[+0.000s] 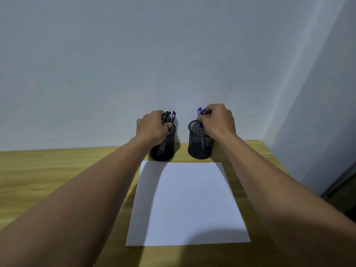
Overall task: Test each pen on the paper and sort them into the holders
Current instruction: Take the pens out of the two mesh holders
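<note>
The left grip (152, 126) is wrapping round black pens (170, 116), and the right grip (217, 120) is pinching light-looking, stiff blue pens (199, 111) up high.

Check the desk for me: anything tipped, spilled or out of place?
Nothing stands out. The left holder and right holder stand upright, and the paper lies flat and unmarked before them. The left hand grips the dark pens in the left holder; the right hand holds blue pens in the right one.
</note>
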A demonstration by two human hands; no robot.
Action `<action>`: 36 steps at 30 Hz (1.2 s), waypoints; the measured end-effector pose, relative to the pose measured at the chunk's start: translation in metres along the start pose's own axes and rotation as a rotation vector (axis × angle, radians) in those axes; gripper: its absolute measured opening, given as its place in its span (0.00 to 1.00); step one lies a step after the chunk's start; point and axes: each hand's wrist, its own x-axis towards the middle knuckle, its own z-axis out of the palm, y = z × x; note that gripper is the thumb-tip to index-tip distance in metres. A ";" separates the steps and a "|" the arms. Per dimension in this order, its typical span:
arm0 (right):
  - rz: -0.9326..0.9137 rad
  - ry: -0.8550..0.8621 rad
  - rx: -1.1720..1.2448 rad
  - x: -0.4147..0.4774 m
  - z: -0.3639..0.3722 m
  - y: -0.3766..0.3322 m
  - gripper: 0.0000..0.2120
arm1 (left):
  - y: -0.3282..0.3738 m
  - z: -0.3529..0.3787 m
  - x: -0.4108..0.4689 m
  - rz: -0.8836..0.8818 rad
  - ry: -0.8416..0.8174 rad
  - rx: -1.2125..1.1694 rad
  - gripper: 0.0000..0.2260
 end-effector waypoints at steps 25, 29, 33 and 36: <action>-0.057 0.118 0.116 -0.007 -0.035 -0.034 0.09 | 0.015 -0.048 0.007 -0.115 0.227 -0.388 0.06; -0.095 0.163 0.162 -0.016 -0.050 -0.054 0.15 | 0.016 -0.073 0.005 -0.195 0.287 -0.505 0.08; -0.092 0.178 0.225 -0.029 -0.059 -0.076 0.16 | 0.012 -0.102 -0.002 -0.286 0.333 -0.612 0.09; -0.072 0.169 0.287 -0.043 -0.060 -0.093 0.14 | 0.001 -0.121 -0.013 -0.354 0.361 -0.689 0.09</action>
